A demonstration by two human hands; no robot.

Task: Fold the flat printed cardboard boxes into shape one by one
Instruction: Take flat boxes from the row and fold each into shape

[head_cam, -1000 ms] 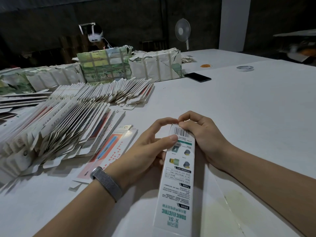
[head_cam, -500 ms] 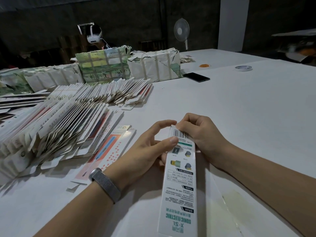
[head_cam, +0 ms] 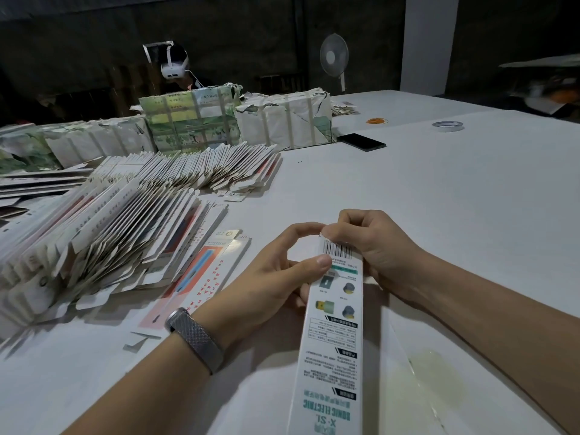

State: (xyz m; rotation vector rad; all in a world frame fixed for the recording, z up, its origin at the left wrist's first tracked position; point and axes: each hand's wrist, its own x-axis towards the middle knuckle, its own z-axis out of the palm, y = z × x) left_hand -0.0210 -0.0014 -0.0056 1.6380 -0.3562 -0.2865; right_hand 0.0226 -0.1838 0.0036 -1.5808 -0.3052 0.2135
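A long white printed box (head_cam: pixel 332 346) with a barcode and teal lettering lies lengthwise in front of me, its far end held by both hands. My left hand (head_cam: pixel 270 277) grips that end from the left, thumb pressed on the printed face just below the barcode and index finger arched over to the top edge. My right hand (head_cam: pixel 373 246) curls its fingers round the far end from the right, fingertips at the end flap. A single flat box blank (head_cam: pixel 201 277) with a red and blue print lies on the table to the left.
Large fanned piles of flat box blanks (head_cam: pixel 103 227) cover the left of the white table (head_cam: pixel 455 199). Wrapped bundles (head_cam: pixel 282 120) stand behind them. A black phone (head_cam: pixel 361 141), a tape roll (head_cam: pixel 447 125) and an orange object (head_cam: pixel 376 121) lie farther back. A fan (head_cam: pixel 334 56) stands beyond.
The box has shifted slightly to the right and turned a little straighter. Both hands stay at its far end, with the right fingers curled tighter over the end flap.
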